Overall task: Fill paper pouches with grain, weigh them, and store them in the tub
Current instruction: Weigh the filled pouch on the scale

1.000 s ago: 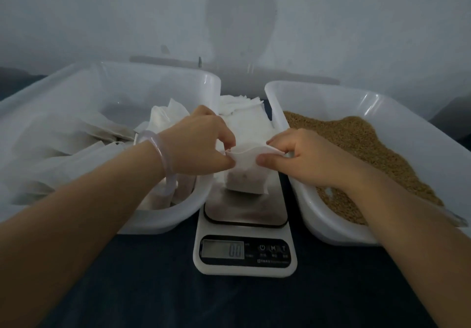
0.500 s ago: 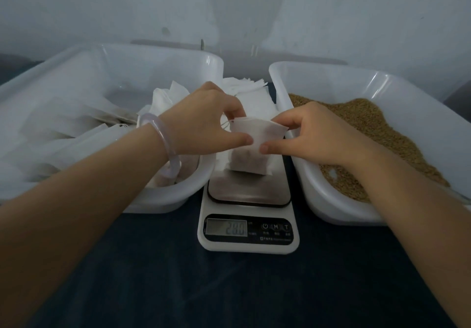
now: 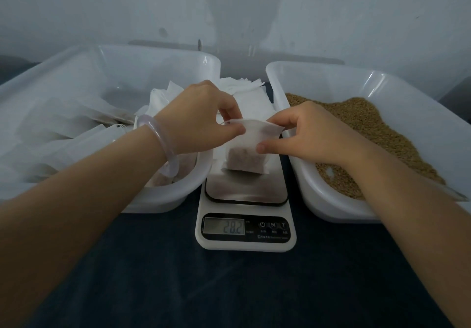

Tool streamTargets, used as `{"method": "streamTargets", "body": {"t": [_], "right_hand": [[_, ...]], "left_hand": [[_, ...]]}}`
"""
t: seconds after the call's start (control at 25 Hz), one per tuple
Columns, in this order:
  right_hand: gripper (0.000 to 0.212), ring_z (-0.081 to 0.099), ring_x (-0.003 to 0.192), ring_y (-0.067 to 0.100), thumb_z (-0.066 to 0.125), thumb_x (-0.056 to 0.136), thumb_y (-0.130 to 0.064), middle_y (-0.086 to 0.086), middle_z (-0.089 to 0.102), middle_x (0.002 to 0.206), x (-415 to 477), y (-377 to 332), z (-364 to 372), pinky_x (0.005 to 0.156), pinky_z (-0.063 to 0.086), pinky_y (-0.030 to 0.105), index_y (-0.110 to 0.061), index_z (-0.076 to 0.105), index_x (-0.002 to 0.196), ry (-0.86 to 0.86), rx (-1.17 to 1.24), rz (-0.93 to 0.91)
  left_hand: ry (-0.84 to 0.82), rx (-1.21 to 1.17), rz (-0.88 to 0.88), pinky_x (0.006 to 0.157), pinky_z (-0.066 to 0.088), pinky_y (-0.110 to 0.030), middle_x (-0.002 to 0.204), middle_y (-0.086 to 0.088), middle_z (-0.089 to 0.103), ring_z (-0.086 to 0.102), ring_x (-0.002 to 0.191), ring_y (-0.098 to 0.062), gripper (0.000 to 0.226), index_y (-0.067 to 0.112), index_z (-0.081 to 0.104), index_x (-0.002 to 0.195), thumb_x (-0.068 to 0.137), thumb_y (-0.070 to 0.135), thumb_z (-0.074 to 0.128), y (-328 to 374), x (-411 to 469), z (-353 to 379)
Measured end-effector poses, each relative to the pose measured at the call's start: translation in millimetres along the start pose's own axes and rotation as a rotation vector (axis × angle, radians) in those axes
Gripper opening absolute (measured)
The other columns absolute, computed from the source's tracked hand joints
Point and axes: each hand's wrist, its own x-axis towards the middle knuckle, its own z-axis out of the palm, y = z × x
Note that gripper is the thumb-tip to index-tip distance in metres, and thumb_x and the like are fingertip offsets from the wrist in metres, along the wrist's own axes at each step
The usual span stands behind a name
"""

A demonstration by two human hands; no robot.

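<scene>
A white paper pouch [image 3: 248, 146] with brown grain in its lower half stands on the steel plate of the kitchen scale [image 3: 246, 215]. The scale's display reads 28.2. My left hand [image 3: 201, 118] pinches the pouch's top left edge. My right hand [image 3: 305, 131] pinches its top right edge, thumb on the front. Left of the scale, a white tub [image 3: 163, 200] holds several filled pouches. On the right, a second white tub [image 3: 321, 207] holds loose brown grain [image 3: 377, 128].
A stack of flat white empty pouches [image 3: 244, 90] lies behind the scale, between the two tubs. Everything sits on a dark blue cloth [image 3: 229, 289]. A pale wall rises close behind the tubs. A pale bangle [image 3: 163, 144] is on my left wrist.
The scale reading went from 0.0 to about 28. Both hands stayed on the pouch's top edge, which now stands upright on the plate.
</scene>
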Motion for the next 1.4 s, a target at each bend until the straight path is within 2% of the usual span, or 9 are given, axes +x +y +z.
{"method": "streamTargets", "body": {"t": [0.32, 0.52, 0.64, 0.72, 0.8, 0.96, 1.12, 1.24, 1.4], "right_hand": [[0.033, 0.066, 0.087, 0.013, 0.073, 0.068, -0.049, -0.003, 0.072, 0.088, 1, 4, 0, 0.084, 0.051, 0.044, -0.025, 0.074, 0.091, 0.008, 0.001, -0.020], [0.023, 0.061, 0.077, -0.011, 0.079, 0.067, -0.041, -0.021, 0.069, 0.078, 1, 5, 2, 0.065, 0.041, 0.004, -0.032, 0.073, 0.087, 0.112, 0.103, -0.099], [0.033, 0.066, 0.074, -0.001, 0.085, 0.059, -0.040, -0.013, 0.072, 0.081, 0, -1, 3, 0.067, 0.051, 0.014, -0.029, 0.070, 0.086, 0.111, 0.369, -0.130], [0.039, 0.070, 0.087, 0.016, 0.085, 0.062, -0.029, 0.000, 0.073, 0.092, 3, -1, 4, 0.077, 0.057, 0.033, -0.019, 0.070, 0.096, 0.076, 0.504, -0.117], [0.032, 0.070, 0.090, 0.025, 0.080, 0.070, -0.012, 0.006, 0.072, 0.095, 5, -2, 3, 0.073, 0.059, 0.040, -0.015, 0.069, 0.100, 0.030, 0.625, -0.119], [0.022, 0.070, 0.087, 0.030, 0.068, 0.080, -0.003, 0.013, 0.071, 0.094, 2, -2, -1, 0.057, 0.056, 0.032, -0.013, 0.065, 0.100, -0.006, 0.768, -0.097], [0.033, 0.071, 0.075, 0.020, 0.071, 0.066, -0.019, 0.008, 0.073, 0.081, -5, 4, -14, 0.046, 0.050, 0.024, -0.005, 0.065, 0.096, 0.107, 0.906, 0.015], [0.034, 0.072, 0.072, 0.020, 0.073, 0.065, -0.019, 0.010, 0.073, 0.079, -13, 12, -29, 0.048, 0.052, 0.022, -0.002, 0.065, 0.093, 0.119, 0.849, 0.126], [0.031, 0.072, 0.071, 0.018, 0.074, 0.065, -0.017, 0.009, 0.074, 0.078, -24, 21, -44, 0.051, 0.054, 0.019, 0.000, 0.066, 0.089, 0.119, 0.712, 0.200]], "left_hand": [[-0.002, -0.041, -0.033, 0.069, 0.028, 0.006, 0.068, 0.024, 0.054, 0.055, 0.079, -0.006, 0.006, 0.018, 0.073, 0.079, 0.080, 0.022, 0.069, -1, 0, 2], [0.017, -0.288, -0.055, 0.072, 0.046, -0.022, 0.072, 0.012, 0.064, 0.061, 0.074, -0.010, 0.011, 0.020, 0.062, 0.075, 0.085, 0.018, 0.065, 2, 1, 2], [0.127, -0.702, -0.068, 0.059, 0.043, -0.017, 0.060, 0.012, 0.063, 0.055, 0.056, -0.003, 0.009, 0.017, 0.059, 0.075, 0.083, 0.015, 0.062, 5, 4, -1], [0.186, -0.781, -0.083, 0.052, 0.037, -0.015, 0.056, 0.010, 0.060, 0.046, 0.050, -0.006, 0.012, 0.017, 0.059, 0.074, 0.085, 0.014, 0.062, 4, 6, -1], [0.183, -0.819, -0.097, 0.055, 0.037, -0.023, 0.059, -0.001, 0.060, 0.047, 0.055, -0.015, 0.010, 0.016, 0.060, 0.074, 0.082, 0.018, 0.064, 5, 7, 2], [0.155, -0.916, -0.062, 0.067, 0.046, -0.031, 0.071, 0.007, 0.066, 0.059, 0.068, -0.013, 0.017, 0.016, 0.059, 0.081, 0.076, 0.031, 0.067, 3, 9, 5], [0.152, -0.699, -0.155, 0.073, 0.048, -0.035, 0.071, 0.007, 0.070, 0.065, 0.074, -0.019, 0.016, 0.014, 0.062, 0.079, 0.082, 0.029, 0.062, -4, 5, 6], [0.144, -0.651, -0.184, 0.072, 0.048, -0.040, 0.068, 0.008, 0.070, 0.063, 0.077, -0.028, 0.017, 0.011, 0.063, 0.078, 0.089, 0.024, 0.062, -3, 4, 6], [0.123, -0.605, -0.195, 0.063, 0.046, -0.028, 0.065, 0.012, 0.069, 0.054, 0.060, -0.008, 0.017, 0.010, 0.063, 0.078, 0.089, 0.023, 0.060, 0, 4, 5]]}}
